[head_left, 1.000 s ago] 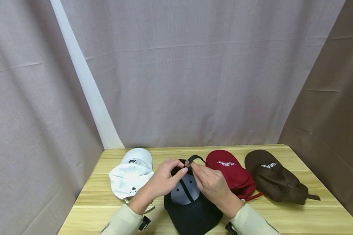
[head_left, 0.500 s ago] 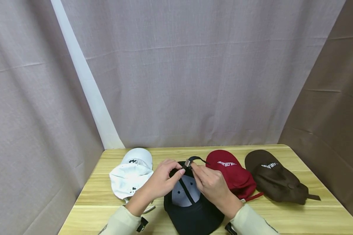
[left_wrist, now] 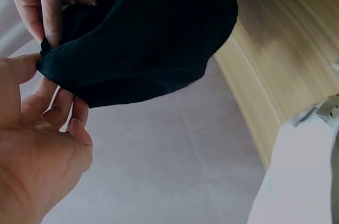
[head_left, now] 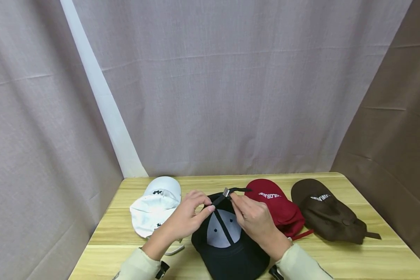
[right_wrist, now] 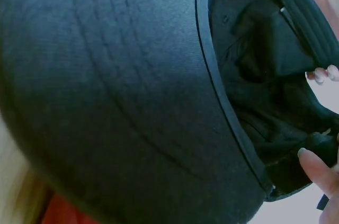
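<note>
In the head view a black cap (head_left: 236, 260) is tipped with its hollow inside facing me, brim down. My left hand (head_left: 185, 216) pinches the black strap (head_left: 218, 200) at the cap's back opening between thumb and fingers. My right hand (head_left: 255, 217) pinches the same strap by its metal buckle (head_left: 226, 192), and the strap's loose tail (head_left: 241, 189) sticks out to the right. The left wrist view shows both hands at one corner of the cap (left_wrist: 153, 38). In the right wrist view the brim (right_wrist: 116, 97) fills most of the picture, and the right fingers are mostly out of frame.
On the wooden table (head_left: 106, 249), a white cap (head_left: 150, 214) lies at the left, a white strap end (head_left: 175, 250) beside it. A red cap (head_left: 273, 206) lies close behind my right hand. Farther right is a dark brown cap (head_left: 330, 214). Grey curtains (head_left: 231, 97) stand behind.
My left hand has drawn left and slightly down, away from the buckle, so more strap shows between the hands. The strap's tail has straightened. My right hand has hardly moved.
</note>
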The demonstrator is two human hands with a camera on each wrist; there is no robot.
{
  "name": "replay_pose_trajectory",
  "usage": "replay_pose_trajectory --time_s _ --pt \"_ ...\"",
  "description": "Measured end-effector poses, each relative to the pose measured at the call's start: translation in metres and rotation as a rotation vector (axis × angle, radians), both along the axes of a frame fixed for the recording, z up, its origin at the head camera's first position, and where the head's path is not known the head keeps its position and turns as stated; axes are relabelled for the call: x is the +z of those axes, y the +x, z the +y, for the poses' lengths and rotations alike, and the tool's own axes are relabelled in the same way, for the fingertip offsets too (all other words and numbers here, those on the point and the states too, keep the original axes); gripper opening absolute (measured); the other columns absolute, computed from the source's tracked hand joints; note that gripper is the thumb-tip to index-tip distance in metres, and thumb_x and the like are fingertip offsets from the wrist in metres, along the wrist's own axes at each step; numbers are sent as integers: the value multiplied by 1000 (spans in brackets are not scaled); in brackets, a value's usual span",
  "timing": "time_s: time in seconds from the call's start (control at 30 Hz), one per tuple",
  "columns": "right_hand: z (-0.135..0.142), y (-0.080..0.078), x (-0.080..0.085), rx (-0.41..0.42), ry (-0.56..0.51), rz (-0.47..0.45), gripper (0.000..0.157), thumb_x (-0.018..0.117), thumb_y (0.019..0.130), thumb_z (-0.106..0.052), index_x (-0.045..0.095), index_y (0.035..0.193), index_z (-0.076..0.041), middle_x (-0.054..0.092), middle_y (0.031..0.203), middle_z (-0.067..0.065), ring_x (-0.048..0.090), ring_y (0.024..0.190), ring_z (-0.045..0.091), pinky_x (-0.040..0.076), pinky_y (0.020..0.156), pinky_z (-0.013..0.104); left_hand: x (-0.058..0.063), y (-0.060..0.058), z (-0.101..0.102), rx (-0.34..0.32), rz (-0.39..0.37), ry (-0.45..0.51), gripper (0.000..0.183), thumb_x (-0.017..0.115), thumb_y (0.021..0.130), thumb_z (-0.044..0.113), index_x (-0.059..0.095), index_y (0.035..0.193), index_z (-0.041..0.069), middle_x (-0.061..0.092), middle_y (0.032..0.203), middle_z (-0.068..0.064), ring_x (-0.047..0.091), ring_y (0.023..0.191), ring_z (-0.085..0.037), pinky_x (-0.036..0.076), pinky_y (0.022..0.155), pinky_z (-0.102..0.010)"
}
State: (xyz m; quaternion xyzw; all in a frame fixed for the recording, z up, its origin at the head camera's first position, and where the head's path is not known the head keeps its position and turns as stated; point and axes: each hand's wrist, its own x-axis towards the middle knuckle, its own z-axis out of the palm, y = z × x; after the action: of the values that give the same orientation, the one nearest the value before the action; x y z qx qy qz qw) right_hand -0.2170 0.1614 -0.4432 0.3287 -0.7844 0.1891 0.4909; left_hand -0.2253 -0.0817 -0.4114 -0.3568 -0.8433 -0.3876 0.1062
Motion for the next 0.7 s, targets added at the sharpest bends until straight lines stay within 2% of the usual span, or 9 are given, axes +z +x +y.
replay_pose_trajectory --time_s 0.17,0.33,0.53,0.7 --pt "0 -1 -2 -2 -4 -4 43 48 114 -33 79 113 -2 80 86 8 74 65 13 62 61 29 -2 -3 -6 -19 46 -4 11 69 104 24 75 98 17 73 103 6 59 114 -16 45 100 -39" --pt "-2 -1 -4 0 -1 -18 44 47 114 -33 79 113 -3 80 87 7 74 65 13 63 62 29 -3 -6 -10 -19 42 6 9 72 102 23 77 99 16 75 107 4 60 116 -17 49 103 -40" --pt "-4 -2 -3 8 -6 7 42 49 114 -31 79 112 -2 79 83 7 73 63 13 62 60 28 -1 -7 -7 -2 -12 6 11 73 101 27 78 104 17 75 108 5 60 117 -17 48 104 -43" --pt "-5 -2 -3 20 -10 12 36 54 112 -28 79 113 -2 79 82 7 73 63 13 61 58 27 2 -7 5 55 -80 52 18 76 98 34 78 109 20 76 105 8 63 111 -14 48 99 -39"
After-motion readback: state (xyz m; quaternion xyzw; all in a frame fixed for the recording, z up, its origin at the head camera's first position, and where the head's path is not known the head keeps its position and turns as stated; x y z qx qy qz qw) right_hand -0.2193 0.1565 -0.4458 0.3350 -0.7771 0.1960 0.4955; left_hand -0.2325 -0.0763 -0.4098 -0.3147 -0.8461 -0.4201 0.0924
